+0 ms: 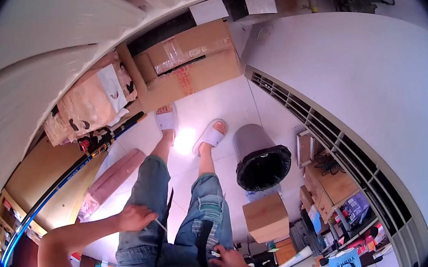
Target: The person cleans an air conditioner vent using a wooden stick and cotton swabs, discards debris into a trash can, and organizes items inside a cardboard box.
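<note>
- Left hand (pixel 135 218): closed in a loose fist around a thin pale stick-like item (pixel 161 225). Its free end sticks out past the fingers, toward the gap between the legs. Exact identity can't be told.
- Right hand (pixel 230 260): fingers pinched on a small white item (pixel 215 254), right at the thigh. Mostly covered by fingers; too small to identify.
- Both items sit in front of the denim shorts (pixel 143 204), one per hand, well apart.
- Black strips: one (pixel 167 210) runs along the inner side of the left leg, the other (pixel 203 242) down the right leg, near the right hand.
- Person's feet in pale slippers (pixel 208 141), on light floor tiles (pixel 243 105).
- Right of the feet: grey bin (pixel 249 136), black liner (pixel 243 175) over its rim. Small cardboard box (pixel 266 217) just beside it, nearer the person.
- Ahead: large taped carton (pixel 199 81).
- Left: pink patterned bundle (pixel 86 103) near the carton; fishing rod (pixel 63 179) slanting past it; long pink package (pixel 116 178) on the floor near the left leg.
- Far right: big white unit (pixel 354 65) with slatted grille (pixel 325 130); blue bag (pixel 344 265) beyond, among clutter.
</note>
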Action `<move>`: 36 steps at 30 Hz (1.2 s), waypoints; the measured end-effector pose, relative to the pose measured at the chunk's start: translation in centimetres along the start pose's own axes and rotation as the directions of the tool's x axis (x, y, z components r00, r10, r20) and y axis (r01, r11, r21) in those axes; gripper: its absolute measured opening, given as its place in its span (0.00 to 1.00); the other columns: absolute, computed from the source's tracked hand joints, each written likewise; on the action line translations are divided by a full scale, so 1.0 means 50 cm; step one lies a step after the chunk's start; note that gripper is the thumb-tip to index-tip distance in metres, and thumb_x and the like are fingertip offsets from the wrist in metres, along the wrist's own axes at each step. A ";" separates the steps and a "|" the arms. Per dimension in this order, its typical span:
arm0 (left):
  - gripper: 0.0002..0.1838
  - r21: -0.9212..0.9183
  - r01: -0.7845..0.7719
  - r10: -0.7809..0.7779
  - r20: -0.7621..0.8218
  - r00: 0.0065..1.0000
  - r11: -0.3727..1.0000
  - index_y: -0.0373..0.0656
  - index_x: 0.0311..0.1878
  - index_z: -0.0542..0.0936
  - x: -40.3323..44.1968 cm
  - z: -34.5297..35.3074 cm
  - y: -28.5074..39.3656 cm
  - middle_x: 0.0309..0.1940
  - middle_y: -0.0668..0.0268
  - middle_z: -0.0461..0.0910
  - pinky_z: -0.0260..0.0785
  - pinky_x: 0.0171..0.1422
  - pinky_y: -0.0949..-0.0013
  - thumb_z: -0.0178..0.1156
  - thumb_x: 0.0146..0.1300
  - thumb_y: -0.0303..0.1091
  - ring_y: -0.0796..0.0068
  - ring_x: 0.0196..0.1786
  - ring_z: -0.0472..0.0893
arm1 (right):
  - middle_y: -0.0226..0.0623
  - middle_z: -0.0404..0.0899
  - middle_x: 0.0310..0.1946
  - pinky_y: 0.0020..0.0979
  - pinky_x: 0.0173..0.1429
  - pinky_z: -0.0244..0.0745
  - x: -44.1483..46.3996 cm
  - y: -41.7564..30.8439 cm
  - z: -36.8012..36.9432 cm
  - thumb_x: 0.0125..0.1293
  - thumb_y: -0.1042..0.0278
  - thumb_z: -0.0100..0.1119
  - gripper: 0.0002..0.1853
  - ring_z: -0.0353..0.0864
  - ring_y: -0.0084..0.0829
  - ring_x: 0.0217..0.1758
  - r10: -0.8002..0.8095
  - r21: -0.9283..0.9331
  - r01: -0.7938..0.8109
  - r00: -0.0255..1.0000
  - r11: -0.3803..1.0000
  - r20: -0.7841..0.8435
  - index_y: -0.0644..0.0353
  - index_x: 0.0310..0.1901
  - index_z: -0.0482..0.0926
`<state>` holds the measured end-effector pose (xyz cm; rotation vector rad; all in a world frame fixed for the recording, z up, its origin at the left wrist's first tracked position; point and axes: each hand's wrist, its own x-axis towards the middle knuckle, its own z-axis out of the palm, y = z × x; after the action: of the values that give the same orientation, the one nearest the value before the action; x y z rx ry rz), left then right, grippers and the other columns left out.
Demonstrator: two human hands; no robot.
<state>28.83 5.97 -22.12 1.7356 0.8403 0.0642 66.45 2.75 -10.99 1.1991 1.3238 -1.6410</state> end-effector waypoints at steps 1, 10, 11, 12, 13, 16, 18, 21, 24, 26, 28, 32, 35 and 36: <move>0.09 -0.103 0.102 -0.099 0.039 0.994 0.989 0.47 0.41 0.72 0.008 0.002 0.012 0.24 0.63 0.75 0.70 0.28 0.59 0.54 0.57 0.30 0.61 0.28 0.78 | 0.41 0.80 0.23 0.41 0.33 0.76 -0.008 -0.005 0.004 0.58 0.42 0.61 0.22 0.82 0.44 0.29 -0.003 0.091 0.001 1.000 0.996 0.027 0.50 0.44 0.74; 0.08 -0.692 0.635 -0.118 0.702 0.702 -0.342 0.45 0.44 0.71 -0.180 0.071 0.372 0.36 0.74 0.71 0.62 0.47 0.73 0.50 0.71 0.39 0.82 0.43 0.68 | 0.29 0.77 0.27 0.28 0.38 0.69 -0.199 0.096 0.155 0.67 0.60 0.55 0.10 0.75 0.22 0.33 -0.142 0.710 -0.032 0.973 0.703 0.184 0.56 0.38 0.79; 0.08 -0.720 0.569 -0.188 0.671 0.717 -0.398 0.46 0.43 0.71 -0.161 0.084 0.388 0.35 0.75 0.70 0.62 0.46 0.75 0.50 0.71 0.39 0.84 0.42 0.69 | 0.29 0.77 0.27 0.28 0.37 0.68 -0.199 0.119 0.159 0.67 0.60 0.55 0.10 0.75 0.22 0.32 -0.069 0.690 -0.061 0.985 0.721 0.159 0.56 0.38 0.79; 0.07 -0.747 0.495 -0.256 0.635 0.728 -0.444 0.46 0.42 0.71 -0.143 0.098 0.405 0.34 0.75 0.70 0.62 0.45 0.77 0.50 0.71 0.38 0.85 0.41 0.69 | 0.28 0.76 0.27 0.28 0.36 0.68 -0.191 0.145 0.158 0.67 0.59 0.56 0.10 0.75 0.22 0.31 -0.005 0.671 -0.065 0.995 0.738 0.102 0.56 0.38 0.79; 0.07 -0.789 0.455 -0.302 0.590 0.749 -0.414 0.45 0.42 0.71 -0.126 0.140 0.405 0.34 0.75 0.71 0.63 0.44 0.78 0.50 0.71 0.38 0.85 0.40 0.70 | 0.28 0.76 0.27 0.27 0.35 0.68 -0.177 0.180 0.157 0.66 0.59 0.56 0.10 0.74 0.22 0.31 0.059 0.662 -0.065 0.998 0.747 0.031 0.56 0.38 0.79; 0.06 -0.916 0.366 -0.480 0.398 0.782 -0.164 0.45 0.39 0.71 -0.023 0.298 0.394 0.28 0.73 0.73 0.66 0.39 0.76 0.49 0.71 0.35 0.84 0.34 0.73 | 0.26 0.75 0.27 0.27 0.32 0.66 -0.116 0.326 0.127 0.66 0.59 0.57 0.10 0.74 0.21 0.29 0.252 0.656 -0.036 0.938 0.754 -0.238 0.56 0.38 0.79; 0.05 -0.891 0.388 -0.602 0.180 0.778 0.234 0.44 0.38 0.71 0.080 0.280 0.394 0.20 0.71 0.72 0.67 0.31 0.72 0.49 0.70 0.33 0.80 0.25 0.73 | 0.25 0.75 0.26 0.27 0.30 0.66 -0.056 0.450 0.081 0.66 0.58 0.57 0.10 0.73 0.21 0.28 0.381 0.672 -0.015 0.833 0.740 -0.402 0.56 0.38 0.79; 0.03 -0.661 0.367 -0.636 -0.219 0.740 0.654 0.42 0.38 0.73 0.195 0.212 0.358 0.19 0.71 0.71 0.67 0.28 0.75 0.51 0.68 0.30 0.83 0.23 0.71 | 0.30 0.76 0.24 0.29 0.32 0.69 0.108 0.705 0.049 0.62 0.53 0.59 0.15 0.75 0.26 0.28 0.472 0.693 0.113 0.655 0.712 -0.591 0.57 0.40 0.79; 0.05 -0.425 0.218 -0.446 -0.566 0.693 0.879 0.42 0.37 0.76 0.254 0.116 0.342 0.28 0.65 0.73 0.66 0.32 0.72 0.55 0.65 0.32 0.75 0.26 0.72 | 0.35 0.77 0.23 0.31 0.34 0.72 0.294 0.912 0.040 0.59 0.48 0.61 0.21 0.77 0.31 0.27 0.565 0.682 0.102 0.480 0.724 -0.672 0.58 0.42 0.80; 0.04 -0.482 0.228 -0.491 -0.538 0.685 0.846 0.41 0.37 0.77 0.283 0.057 0.356 0.35 0.68 0.73 0.66 0.38 0.72 0.58 0.63 0.31 0.78 0.31 0.72 | 0.40 0.80 0.24 0.35 0.39 0.74 0.360 0.935 0.006 0.57 0.44 0.61 0.25 0.80 0.37 0.31 0.572 0.605 -0.042 0.384 0.795 -0.725 0.59 0.44 0.80; 0.04 -0.389 0.253 -0.443 -0.546 0.711 0.886 0.40 0.36 0.78 0.318 0.030 0.317 0.34 0.69 0.73 0.66 0.38 0.74 0.59 0.62 0.30 0.79 0.31 0.72 | 0.45 0.83 0.28 0.40 0.45 0.74 0.384 0.905 -0.048 0.57 0.41 0.59 0.28 0.81 0.44 0.36 0.536 0.523 -0.156 0.417 0.838 -0.734 0.61 0.45 0.81; 0.05 -0.574 0.052 -0.428 -0.546 0.720 0.817 0.42 0.38 0.77 0.427 -0.005 0.139 0.31 0.73 0.76 0.64 0.38 0.77 0.59 0.62 0.32 0.83 0.33 0.72 | 0.47 0.83 0.31 0.40 0.45 0.73 0.437 0.917 -0.104 0.58 0.41 0.57 0.27 0.82 0.45 0.37 0.461 0.549 0.003 0.541 0.836 -0.704 0.61 0.43 0.83; 0.07 -0.666 0.079 -0.537 -0.520 0.664 0.742 0.44 0.39 0.77 0.520 -0.025 0.041 0.31 0.74 0.76 0.62 0.37 0.80 0.59 0.61 0.35 0.85 0.33 0.72 | 0.35 0.79 0.24 0.33 0.40 0.71 0.481 0.968 -0.132 0.60 0.48 0.59 0.22 0.76 0.27 0.31 0.415 0.638 0.267 0.572 0.722 -0.708 0.62 0.39 0.82; 0.08 -0.683 -0.007 -0.504 -0.546 0.668 0.730 0.44 0.39 0.77 0.553 -0.023 -0.017 0.31 0.75 0.75 0.61 0.38 0.81 0.60 0.61 0.37 0.85 0.32 0.72 | 0.32 0.77 0.22 0.31 0.38 0.70 0.449 0.913 -0.166 0.60 0.49 0.60 0.20 0.73 0.24 0.30 0.342 0.555 0.246 0.575 0.794 -0.744 0.62 0.37 0.82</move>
<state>48.41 22.48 -32.59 0.8648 1.4356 0.7907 102.92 0.90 -47.39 2.6453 1.2171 -1.5336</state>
